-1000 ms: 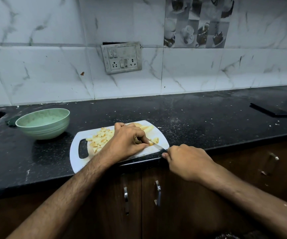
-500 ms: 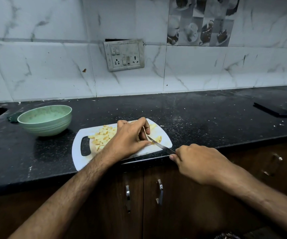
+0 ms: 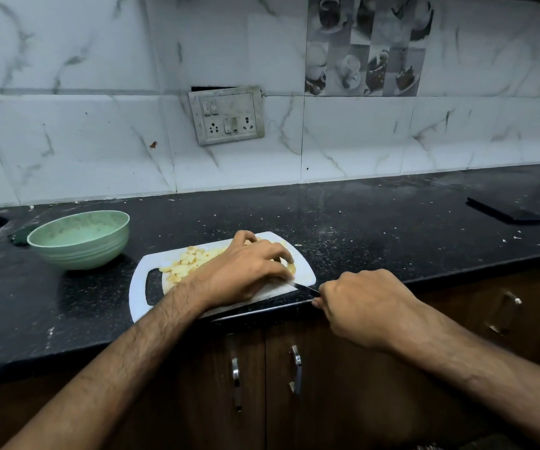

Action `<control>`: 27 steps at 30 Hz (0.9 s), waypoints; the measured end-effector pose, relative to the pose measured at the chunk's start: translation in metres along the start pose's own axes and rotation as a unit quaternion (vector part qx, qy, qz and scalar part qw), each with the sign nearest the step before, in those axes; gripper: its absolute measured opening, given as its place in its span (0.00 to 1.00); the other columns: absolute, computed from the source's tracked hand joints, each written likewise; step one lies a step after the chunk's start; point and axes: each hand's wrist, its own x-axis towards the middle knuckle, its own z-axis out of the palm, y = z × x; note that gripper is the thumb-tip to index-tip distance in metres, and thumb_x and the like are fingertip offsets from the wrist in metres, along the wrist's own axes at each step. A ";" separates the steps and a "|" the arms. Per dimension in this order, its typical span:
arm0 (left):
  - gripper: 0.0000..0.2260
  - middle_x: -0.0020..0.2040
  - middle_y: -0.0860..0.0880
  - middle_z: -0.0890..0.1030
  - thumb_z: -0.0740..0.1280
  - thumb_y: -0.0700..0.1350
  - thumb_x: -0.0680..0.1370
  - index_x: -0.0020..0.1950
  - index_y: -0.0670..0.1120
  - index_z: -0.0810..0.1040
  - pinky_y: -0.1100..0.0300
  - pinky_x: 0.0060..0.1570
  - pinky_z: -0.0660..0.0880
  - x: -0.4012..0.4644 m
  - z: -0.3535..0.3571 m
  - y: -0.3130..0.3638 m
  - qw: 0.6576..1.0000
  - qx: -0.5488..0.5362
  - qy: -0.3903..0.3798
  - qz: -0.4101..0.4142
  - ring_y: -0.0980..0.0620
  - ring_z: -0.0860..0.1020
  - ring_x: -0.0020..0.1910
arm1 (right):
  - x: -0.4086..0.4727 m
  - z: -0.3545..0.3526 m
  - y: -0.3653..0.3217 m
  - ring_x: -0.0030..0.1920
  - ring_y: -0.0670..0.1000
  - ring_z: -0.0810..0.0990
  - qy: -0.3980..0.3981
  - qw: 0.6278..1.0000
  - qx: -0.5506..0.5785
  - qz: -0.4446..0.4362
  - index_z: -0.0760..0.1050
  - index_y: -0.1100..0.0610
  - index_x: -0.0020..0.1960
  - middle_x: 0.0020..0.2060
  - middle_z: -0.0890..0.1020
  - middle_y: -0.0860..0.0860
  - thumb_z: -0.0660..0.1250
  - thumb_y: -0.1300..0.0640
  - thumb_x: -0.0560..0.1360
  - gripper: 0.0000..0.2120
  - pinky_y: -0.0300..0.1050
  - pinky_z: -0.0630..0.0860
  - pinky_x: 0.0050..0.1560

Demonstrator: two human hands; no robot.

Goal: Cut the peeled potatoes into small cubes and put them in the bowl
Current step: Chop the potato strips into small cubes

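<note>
On the white plastic cutting board, the left hand pinches pale potato pieces (cubes piled beside); the right hand clasps a thin steel knife.

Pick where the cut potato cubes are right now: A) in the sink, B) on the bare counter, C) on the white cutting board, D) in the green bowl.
C: the cubes lie piled on the board, beside the left hand; the bowl, left of the board, holds no cubes that show.
</note>
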 end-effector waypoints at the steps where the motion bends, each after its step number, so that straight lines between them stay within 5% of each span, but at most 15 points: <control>1: 0.15 0.63 0.55 0.77 0.54 0.52 0.83 0.59 0.57 0.80 0.52 0.61 0.59 0.000 0.002 -0.004 1.000 -0.001 0.000 0.000 0.56 0.77 0.57 | -0.001 -0.002 0.003 0.54 0.57 0.80 -0.007 1.000 -0.003 0.002 0.74 0.52 0.55 0.54 0.81 0.53 0.49 0.44 0.84 0.18 0.50 0.71 0.48; 5: 0.10 0.55 0.58 0.79 0.61 0.52 0.82 0.56 0.55 0.81 0.53 0.55 0.58 -0.002 0.008 -0.012 0.998 -0.028 0.037 -0.037 0.59 0.77 0.52 | -0.006 -0.018 0.032 0.56 0.55 0.80 -0.073 0.997 0.037 0.018 0.75 0.49 0.54 0.53 0.81 0.51 0.52 0.40 0.83 0.18 0.49 0.72 0.52; 8: 0.06 0.51 0.61 0.79 0.69 0.52 0.80 0.56 0.55 0.78 0.56 0.52 0.56 -0.003 0.008 -0.012 0.994 -0.051 0.051 -0.087 0.64 0.76 0.48 | -0.002 -0.021 0.068 0.42 0.47 0.79 -0.124 0.982 0.137 0.031 0.75 0.51 0.44 0.39 0.80 0.47 0.55 0.40 0.82 0.19 0.47 0.74 0.47; 11: 0.12 0.55 0.63 0.78 0.70 0.51 0.79 0.61 0.56 0.74 0.55 0.53 0.57 0.000 0.003 -0.010 0.985 -0.100 0.030 -0.137 0.66 0.77 0.50 | 0.016 -0.008 0.096 0.26 0.47 0.71 -0.121 0.953 0.275 0.044 0.70 0.54 0.36 0.28 0.76 0.50 0.58 0.42 0.82 0.21 0.41 0.68 0.31; 18: 0.17 0.57 0.58 0.74 0.56 0.61 0.83 0.67 0.56 0.74 0.52 0.56 0.60 0.023 0.007 0.010 0.989 0.043 -0.058 -0.131 0.58 0.72 0.56 | 0.074 0.034 0.092 0.21 0.48 0.61 -0.005 0.840 0.537 0.079 0.68 0.57 0.39 0.22 0.68 0.50 0.58 0.45 0.83 0.20 0.38 0.58 0.22; 27: 0.08 0.54 0.55 0.73 0.61 0.50 0.84 0.59 0.51 0.77 0.51 0.55 0.64 0.038 0.015 0.014 0.983 0.012 -0.058 -0.172 0.55 0.74 0.52 | 0.114 0.064 0.068 0.19 0.45 0.58 0.137 0.692 0.703 0.090 0.66 0.58 0.39 0.21 0.64 0.48 0.57 0.48 0.84 0.18 0.34 0.55 0.20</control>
